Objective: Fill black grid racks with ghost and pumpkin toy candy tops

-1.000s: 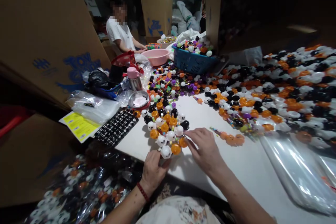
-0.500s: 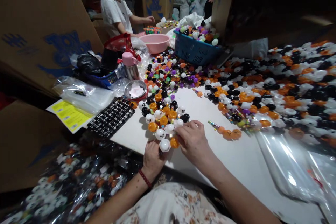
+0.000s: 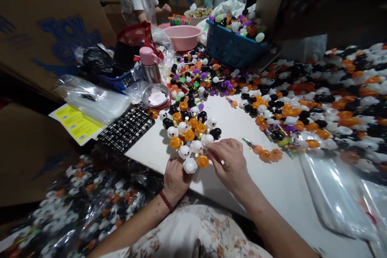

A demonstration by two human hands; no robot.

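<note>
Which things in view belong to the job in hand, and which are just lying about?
In the job:
left hand
right hand
cluster of toy heads at their fingers
white tabletop

Apparently just lying about:
pink-topped flask
round metal dish
red bag
yellow-and-white sheet

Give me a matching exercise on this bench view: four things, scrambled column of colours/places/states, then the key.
1. Thermos
2. Blue basket
3. Black plastic grid
4. Person's left hand

A. Lies next to a yellow-and-white sheet
B. Has a dark red bead bracelet at its wrist
C. Pink top, metallic body
D. Heaped with coloured plastic pieces

Pairs: 1-C, 2-D, 3-A, 4-B
</note>
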